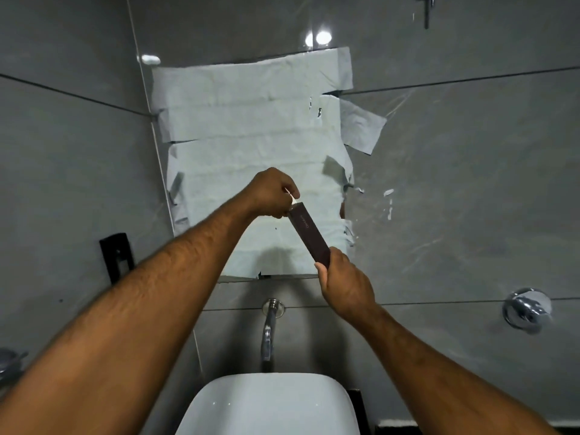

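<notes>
A long, narrow dark brown box [309,235] is held up in front of a wall mirror covered with pale paper strips [251,146]. My right hand [343,281] grips the box's lower end. At the box's upper end, my left hand [273,193] pinches something small and white [292,196] with curled fingers. What that white piece is cannot be made out.
A chrome tap [269,328] juts from the grey tiled wall above a white basin [270,406]. A round chrome valve [527,309] sits on the wall at right, a black bracket [117,257] at left.
</notes>
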Demonstrator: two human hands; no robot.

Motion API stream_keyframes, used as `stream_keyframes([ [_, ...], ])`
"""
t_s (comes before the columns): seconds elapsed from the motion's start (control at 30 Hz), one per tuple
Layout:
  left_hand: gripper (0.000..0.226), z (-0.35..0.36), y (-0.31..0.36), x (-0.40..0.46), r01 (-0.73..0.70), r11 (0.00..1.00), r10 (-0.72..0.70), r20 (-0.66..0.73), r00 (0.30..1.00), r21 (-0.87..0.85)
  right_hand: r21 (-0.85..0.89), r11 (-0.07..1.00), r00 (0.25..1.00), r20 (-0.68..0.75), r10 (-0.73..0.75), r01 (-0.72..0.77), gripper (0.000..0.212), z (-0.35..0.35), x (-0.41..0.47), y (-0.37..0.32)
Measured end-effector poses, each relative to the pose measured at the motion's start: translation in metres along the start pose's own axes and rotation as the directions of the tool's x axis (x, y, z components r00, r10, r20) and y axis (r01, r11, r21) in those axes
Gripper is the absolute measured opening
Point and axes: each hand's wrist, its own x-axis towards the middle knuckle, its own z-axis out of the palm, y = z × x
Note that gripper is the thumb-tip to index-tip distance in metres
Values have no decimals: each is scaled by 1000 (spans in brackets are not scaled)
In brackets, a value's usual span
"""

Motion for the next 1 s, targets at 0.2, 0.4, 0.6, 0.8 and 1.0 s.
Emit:
stream_keyframes([
  [0.2,21,39,-37,-18,286,764,-423,-113,899,-578,-323,917,967,174,-186,234,25,-50,37,-4],
  [0.4,22,95,-92,-56,329,-207,-425,388,818,-921,-625,561,839,429,-334,543,28,-107,90,-54],
  [0.6,30,153,-119,-94,300,-442,-332,465,821,-845,-614,195,637,678,-367,765,23,-95,92,-104],
  [0.8,31,162,-134,-115,264,-490,-311,450,837,-830,-557,114,539,701,-468,823,22,-80,83,-112],
  [1.0,27,157,-143,-120,255,-468,-341,439,831,-846,-591,97,537,637,-553,801,26,-93,89,-112],
])
